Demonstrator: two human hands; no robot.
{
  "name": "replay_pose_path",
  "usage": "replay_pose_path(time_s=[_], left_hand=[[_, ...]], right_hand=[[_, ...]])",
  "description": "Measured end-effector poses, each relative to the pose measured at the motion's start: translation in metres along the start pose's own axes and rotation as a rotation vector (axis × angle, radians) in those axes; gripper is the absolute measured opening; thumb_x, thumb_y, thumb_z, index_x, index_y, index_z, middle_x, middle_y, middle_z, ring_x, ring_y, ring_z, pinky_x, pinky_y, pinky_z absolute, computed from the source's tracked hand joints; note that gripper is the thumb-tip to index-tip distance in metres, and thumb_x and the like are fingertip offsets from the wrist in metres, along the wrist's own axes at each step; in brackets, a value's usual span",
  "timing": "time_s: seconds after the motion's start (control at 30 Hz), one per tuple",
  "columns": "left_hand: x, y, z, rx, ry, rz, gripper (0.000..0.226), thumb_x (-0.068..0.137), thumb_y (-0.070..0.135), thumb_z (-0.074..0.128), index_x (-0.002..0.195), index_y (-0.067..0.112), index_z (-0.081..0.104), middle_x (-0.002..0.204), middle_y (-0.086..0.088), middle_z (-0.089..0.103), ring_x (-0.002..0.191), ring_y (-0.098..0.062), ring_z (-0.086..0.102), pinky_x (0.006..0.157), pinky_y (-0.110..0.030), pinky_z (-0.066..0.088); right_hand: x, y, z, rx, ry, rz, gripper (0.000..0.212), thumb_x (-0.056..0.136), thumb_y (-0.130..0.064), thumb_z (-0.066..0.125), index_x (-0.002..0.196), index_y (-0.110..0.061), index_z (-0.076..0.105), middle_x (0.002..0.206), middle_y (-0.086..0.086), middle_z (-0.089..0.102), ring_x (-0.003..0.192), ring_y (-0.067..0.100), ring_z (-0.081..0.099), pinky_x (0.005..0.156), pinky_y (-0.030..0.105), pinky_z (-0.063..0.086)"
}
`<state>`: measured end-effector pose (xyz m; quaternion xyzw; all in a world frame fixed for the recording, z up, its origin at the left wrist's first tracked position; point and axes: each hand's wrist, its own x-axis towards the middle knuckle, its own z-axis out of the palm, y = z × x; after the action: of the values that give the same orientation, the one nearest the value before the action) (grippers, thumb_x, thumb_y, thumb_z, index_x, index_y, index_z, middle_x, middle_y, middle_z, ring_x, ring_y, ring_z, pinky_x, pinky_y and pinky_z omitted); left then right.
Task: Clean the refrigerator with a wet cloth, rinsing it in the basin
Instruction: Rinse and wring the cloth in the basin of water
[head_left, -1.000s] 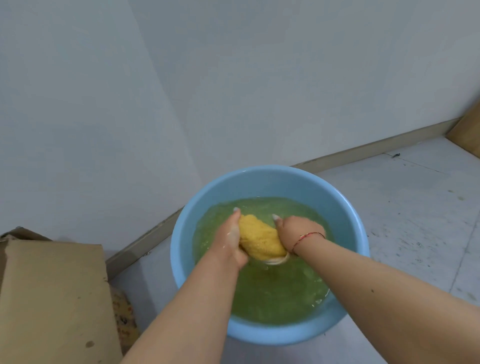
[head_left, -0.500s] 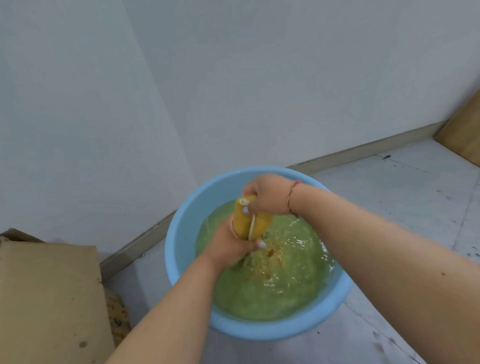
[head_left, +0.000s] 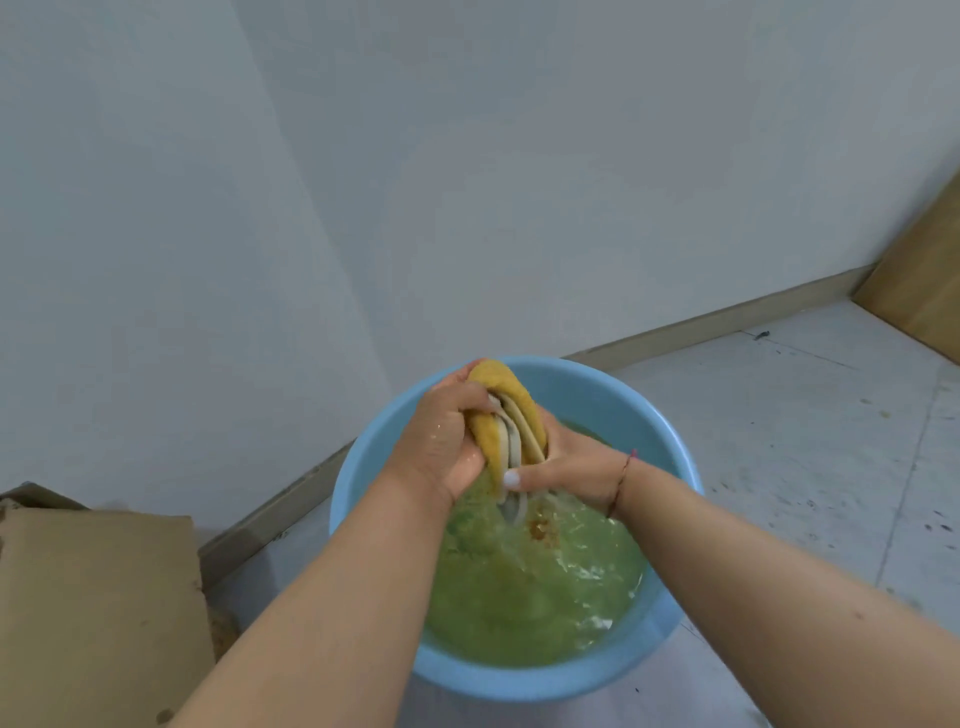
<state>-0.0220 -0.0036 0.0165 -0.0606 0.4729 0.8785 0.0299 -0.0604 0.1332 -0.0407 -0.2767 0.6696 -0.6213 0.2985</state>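
Note:
A yellow cloth (head_left: 506, 410) with pale inner folds is bunched into a roll above a light blue basin (head_left: 587, 384) on the floor. My left hand (head_left: 441, 441) grips the upper part of the roll from the left. My right hand (head_left: 569, 462) grips its lower part from the right, thumb across the front. The cloth's lower end hangs just over the greenish water (head_left: 519, 597), which ripples under it. The refrigerator is not in view.
A cardboard box (head_left: 93, 613) stands at the lower left beside the basin. White walls meet in a corner behind it, with a baseboard (head_left: 701, 325) along the floor. A brown board (head_left: 919, 291) leans at the far right. Grey tiled floor (head_left: 805, 441) lies to the right.
Both hands have twisted the cloth and lifted it higher. My left hand went from below the roll to its upper part; my right hand dropped from the top to its lower part.

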Motion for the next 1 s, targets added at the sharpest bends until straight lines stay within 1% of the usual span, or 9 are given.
replay_pose_path(time_s=[0.13,0.23,0.33,0.43,0.6,0.7,0.8,0.9,1.0], left_hand=[[-0.001,0.004,-0.004,-0.100,-0.033,-0.068,0.033,0.062,-0.001,0.037,0.089,-0.001,0.055,0.078,-0.012,0.057,0.079,-0.028,0.055,0.083,-0.036,0.046],[-0.006,-0.003,-0.029,0.365,-0.004,0.004,0.055,0.073,-0.019,0.037,0.121,0.004,0.052,0.114,-0.013,0.062,0.107,-0.023,0.060,0.094,-0.031,0.048],[-0.015,-0.009,-0.065,1.232,0.055,0.297,0.090,0.072,-0.012,0.056,0.141,0.040,0.030,0.138,0.005,0.038,0.130,-0.014,0.040,0.099,-0.025,0.041],[-0.018,-0.023,-0.073,1.636,-0.159,0.527,0.107,0.069,0.008,0.073,0.143,0.056,0.013,0.153,0.008,0.019,0.138,-0.016,0.026,0.109,-0.028,0.027],[-0.003,-0.007,-0.065,1.855,-0.272,0.739,0.049,0.069,0.008,0.065,0.114,0.024,0.053,0.097,-0.004,0.065,0.086,-0.027,0.062,0.066,-0.038,0.052],[-0.005,0.001,-0.056,2.089,-0.289,0.432,0.022,0.077,0.010,0.059,0.098,0.015,0.057,0.092,-0.003,0.060,0.083,-0.027,0.060,0.063,-0.036,0.047],[-0.009,-0.006,-0.038,1.854,-0.154,-0.037,0.016,0.075,0.010,0.060,0.066,0.017,0.049,0.064,0.002,0.051,0.059,-0.020,0.052,0.049,-0.027,0.035],[-0.011,-0.010,-0.034,1.297,-0.095,-0.470,0.029,0.072,0.001,0.063,0.057,0.014,0.041,0.041,0.002,0.035,0.035,-0.014,0.030,0.040,-0.017,0.024],[-0.014,-0.007,-0.041,0.881,-0.148,-0.713,0.017,0.081,-0.001,0.052,0.071,0.011,0.044,0.041,0.004,0.034,0.028,-0.005,0.025,0.033,-0.009,0.016]], right_hand=[[0.000,-0.005,0.029,0.344,0.131,0.100,0.025,0.068,-0.015,0.076,0.089,-0.008,0.063,0.076,0.006,0.068,0.075,0.019,0.065,0.073,0.032,0.053],[-0.003,-0.005,0.021,0.599,0.191,0.377,0.006,0.082,-0.003,0.061,0.086,-0.002,0.056,0.066,0.014,0.060,0.061,0.025,0.064,0.072,0.041,0.056],[-0.006,-0.013,0.008,0.713,0.037,0.557,0.026,0.063,-0.002,0.062,0.087,-0.007,0.055,0.058,0.006,0.050,0.048,0.016,0.050,0.054,0.028,0.050],[-0.004,-0.019,0.001,0.719,-0.311,0.627,0.047,0.044,-0.008,0.074,0.090,-0.006,0.061,0.059,0.002,0.049,0.041,0.011,0.044,0.041,0.019,0.042],[0.000,-0.042,-0.008,0.153,-0.529,0.778,0.034,0.059,-0.027,0.081,0.083,-0.011,0.063,0.057,0.001,0.047,0.039,0.007,0.040,0.041,0.015,0.035],[0.006,-0.055,-0.002,-0.747,-0.303,0.651,0.028,0.069,-0.035,0.081,0.066,-0.014,0.063,0.052,0.000,0.057,0.041,0.011,0.051,0.051,0.022,0.049],[0.015,-0.056,0.011,-1.379,-0.291,0.380,0.032,0.074,-0.026,0.075,0.101,-0.015,0.063,0.067,-0.003,0.069,0.058,0.015,0.064,0.054,0.026,0.052],[0.015,-0.043,0.012,-1.568,-0.225,0.170,0.049,0.082,-0.016,0.062,0.127,-0.020,0.041,0.083,-0.001,0.061,0.072,0.023,0.060,0.056,0.029,0.042],[0.014,-0.029,0.008,-1.548,-0.106,-0.093,0.037,0.086,-0.017,0.056,0.120,-0.018,0.042,0.097,0.003,0.059,0.092,0.027,0.058,0.071,0.035,0.045]])
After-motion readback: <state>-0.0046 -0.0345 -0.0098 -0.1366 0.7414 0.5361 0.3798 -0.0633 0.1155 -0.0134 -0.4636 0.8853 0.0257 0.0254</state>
